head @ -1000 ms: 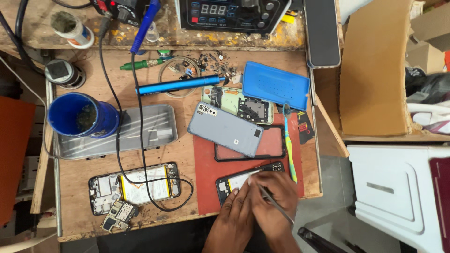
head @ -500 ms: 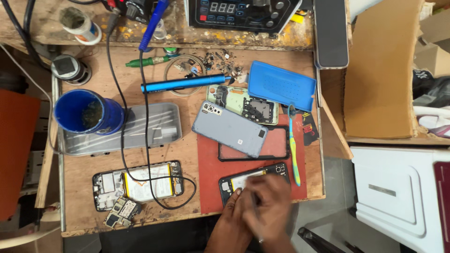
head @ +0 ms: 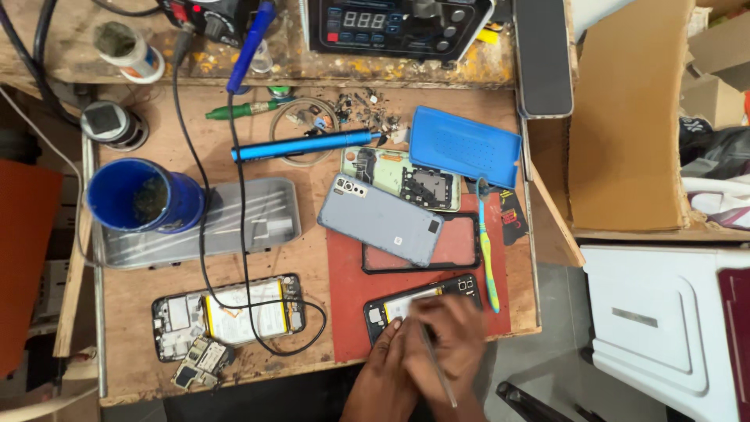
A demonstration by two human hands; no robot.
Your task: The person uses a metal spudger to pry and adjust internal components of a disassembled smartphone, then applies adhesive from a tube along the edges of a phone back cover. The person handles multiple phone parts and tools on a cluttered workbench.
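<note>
Both hands work at the near edge of the bench on an opened black phone point(head: 406, 301) that lies on a red mat point(head: 351, 273). My left hand point(head: 383, 375) rests its fingers on the phone's lower edge. My right hand point(head: 449, 344) covers the phone's right part and grips a thin metal tool point(head: 437, 367), its tip pointing into the phone. Just beyond lie a grey phone back cover point(head: 383, 219) and an empty black phone frame point(head: 461, 250).
A blue cup point(head: 141, 199) and metal tray point(head: 234, 223) stand left. Another opened phone point(head: 226, 316) with a black cable lies front left. A blue case point(head: 465, 144), blue pen-shaped tool point(head: 305, 144), toothbrush point(head: 486, 242), soldering station point(head: 391, 23) and cardboard box point(head: 625, 117) surround.
My right hand has slid up and left over the opened black phone, hiding more of it. The view has shifted slightly; the other things stay put.
</note>
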